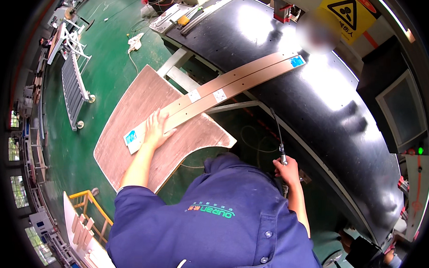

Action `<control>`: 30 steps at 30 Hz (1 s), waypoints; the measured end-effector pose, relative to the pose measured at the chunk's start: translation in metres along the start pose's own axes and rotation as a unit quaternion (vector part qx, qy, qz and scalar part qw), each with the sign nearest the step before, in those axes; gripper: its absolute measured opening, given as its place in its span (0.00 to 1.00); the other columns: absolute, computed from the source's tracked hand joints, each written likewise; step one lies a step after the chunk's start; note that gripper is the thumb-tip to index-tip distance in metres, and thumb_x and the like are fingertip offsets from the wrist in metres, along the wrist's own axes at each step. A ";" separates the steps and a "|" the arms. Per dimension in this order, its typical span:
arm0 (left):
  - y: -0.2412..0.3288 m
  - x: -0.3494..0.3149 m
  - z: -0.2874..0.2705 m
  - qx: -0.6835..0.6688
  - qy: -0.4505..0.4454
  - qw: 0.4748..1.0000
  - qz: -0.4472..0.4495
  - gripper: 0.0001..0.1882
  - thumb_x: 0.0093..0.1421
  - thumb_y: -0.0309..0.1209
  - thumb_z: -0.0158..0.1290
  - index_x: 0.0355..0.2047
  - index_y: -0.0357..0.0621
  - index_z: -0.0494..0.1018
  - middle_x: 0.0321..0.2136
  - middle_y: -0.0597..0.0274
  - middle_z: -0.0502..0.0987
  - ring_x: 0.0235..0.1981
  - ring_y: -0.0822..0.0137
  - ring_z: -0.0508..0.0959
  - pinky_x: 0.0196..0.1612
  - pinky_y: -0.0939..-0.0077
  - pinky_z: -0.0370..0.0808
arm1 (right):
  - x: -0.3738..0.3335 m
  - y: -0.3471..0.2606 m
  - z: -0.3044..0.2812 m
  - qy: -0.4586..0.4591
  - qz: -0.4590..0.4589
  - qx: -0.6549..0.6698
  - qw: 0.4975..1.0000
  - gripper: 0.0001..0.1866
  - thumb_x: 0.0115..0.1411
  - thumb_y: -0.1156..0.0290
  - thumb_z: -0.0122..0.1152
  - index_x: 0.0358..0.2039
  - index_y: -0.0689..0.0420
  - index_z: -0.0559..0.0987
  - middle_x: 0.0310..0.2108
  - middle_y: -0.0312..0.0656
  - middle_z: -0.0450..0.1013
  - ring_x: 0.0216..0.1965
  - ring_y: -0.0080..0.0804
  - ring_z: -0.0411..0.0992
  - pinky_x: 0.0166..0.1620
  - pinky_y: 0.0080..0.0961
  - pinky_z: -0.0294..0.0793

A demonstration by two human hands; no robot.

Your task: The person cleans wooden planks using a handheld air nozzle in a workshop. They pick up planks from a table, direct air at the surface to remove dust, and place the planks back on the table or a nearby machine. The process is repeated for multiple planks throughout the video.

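Observation:
Two long, narrow light-brown panels (245, 78) lie side by side, with small dark holes, white stickers and blue labels at the ends. They stretch from a wood-grain board (125, 105) with a curved cutout on the left across to a black-topped table (274, 55). My left hand (154, 130) rests on the panels' near end, fingers stretched and thumb apart. In my right hand (287, 170), beside the table's near edge, is an air blow gun (282, 155) with a long thin nozzle pointing away from me. Its lower part is hidden by my fingers.
Tools (184, 19) lie at the table's far left corner. A grey slatted wheeled frame (73, 91) stands on the green floor, left. Wood pieces sit by a yellow-framed cart (87, 195), lower left. A screen (403, 110) is at right; another person (368, 255) is lower right.

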State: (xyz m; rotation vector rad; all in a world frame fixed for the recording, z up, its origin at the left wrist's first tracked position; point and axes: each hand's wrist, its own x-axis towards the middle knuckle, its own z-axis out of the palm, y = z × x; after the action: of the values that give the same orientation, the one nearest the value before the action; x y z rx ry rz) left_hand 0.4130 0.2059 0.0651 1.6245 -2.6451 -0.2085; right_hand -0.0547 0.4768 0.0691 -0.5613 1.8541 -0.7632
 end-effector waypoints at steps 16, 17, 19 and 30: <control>0.006 -0.006 -0.002 -0.012 -0.011 1.000 0.010 0.42 0.53 0.48 0.66 0.64 0.50 0.61 0.69 0.39 0.54 0.68 0.37 0.55 0.69 0.43 0.54 | 0.005 -0.006 -0.008 -0.012 -0.002 -0.004 1.000 0.10 0.59 0.69 0.66 0.30 0.63 0.79 0.19 0.39 0.74 0.20 0.25 0.74 0.24 0.25 0.76; 0.004 -0.004 0.001 -0.014 -0.009 1.000 0.006 0.42 0.53 0.48 0.66 0.64 0.49 0.61 0.68 0.39 0.54 0.68 0.37 0.56 0.69 0.43 0.54 | 0.005 -0.004 -0.010 -0.011 -0.001 -0.006 1.000 0.10 0.59 0.68 0.66 0.30 0.63 0.79 0.19 0.39 0.75 0.20 0.25 0.75 0.24 0.25 0.76; 0.002 -0.002 0.006 -0.014 -0.003 1.000 0.005 0.42 0.52 0.48 0.67 0.63 0.49 0.62 0.68 0.40 0.55 0.68 0.37 0.56 0.69 0.44 0.55 | 0.003 -0.003 -0.012 -0.010 -0.002 -0.010 1.000 0.10 0.59 0.68 0.66 0.30 0.63 0.79 0.19 0.39 0.75 0.20 0.25 0.75 0.24 0.25 0.76; 0.006 -0.004 0.004 -0.024 0.011 1.000 0.001 0.40 0.52 0.46 0.69 0.61 0.48 0.63 0.66 0.39 0.57 0.67 0.38 0.58 0.68 0.44 0.56 | 0.002 0.000 -0.014 -0.006 0.004 -0.004 1.000 0.10 0.59 0.68 0.67 0.30 0.63 0.79 0.19 0.39 0.75 0.19 0.25 0.74 0.24 0.25 0.76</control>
State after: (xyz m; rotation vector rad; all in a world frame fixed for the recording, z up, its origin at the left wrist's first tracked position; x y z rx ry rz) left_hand 0.4092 0.2131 0.0618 1.6018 -2.6051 -0.2505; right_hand -0.0687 0.4787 0.0721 -0.5622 1.8480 -0.7463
